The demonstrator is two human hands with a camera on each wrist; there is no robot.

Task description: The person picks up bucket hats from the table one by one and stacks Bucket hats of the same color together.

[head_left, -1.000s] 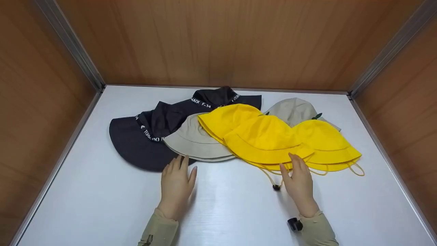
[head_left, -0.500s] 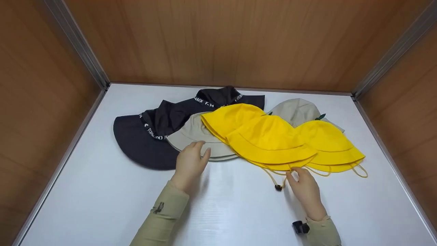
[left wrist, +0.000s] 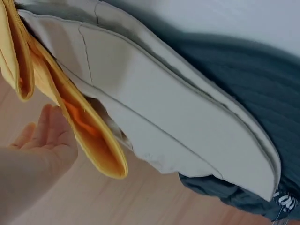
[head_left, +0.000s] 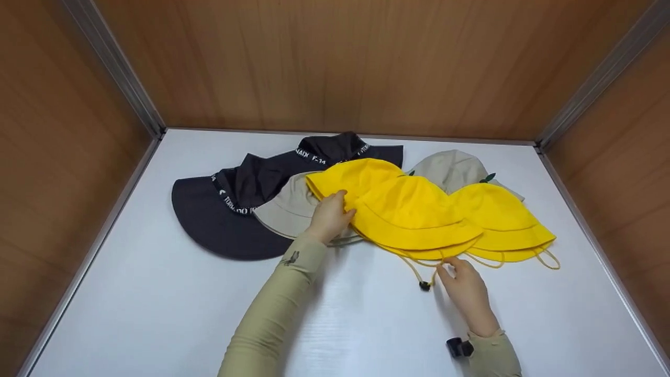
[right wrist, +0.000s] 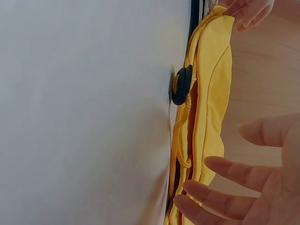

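Observation:
Three yellow bucket hats overlap in a row: one at the back left, a front one and a right one. My left hand reaches over a beige hat to the brim of the back-left yellow hat. In the left wrist view its loosely bent fingers lie against or just behind the yellow brim; contact is unclear. My right hand is just below the front hat's brim, near its yellow cord. The right wrist view shows its fingers spread, holding nothing.
A dark wide-brimmed hat with white lettering lies left, under the beige one. Another dark hat and a second beige hat lie behind. A black cord stopper hangs in front. Wooden panels enclose the white table.
My left hand has moved right and forward, from the dark brim across the beige hat to the yellow brim. My right hand drew back slightly, then stayed by the cord. The hats look unmoved.

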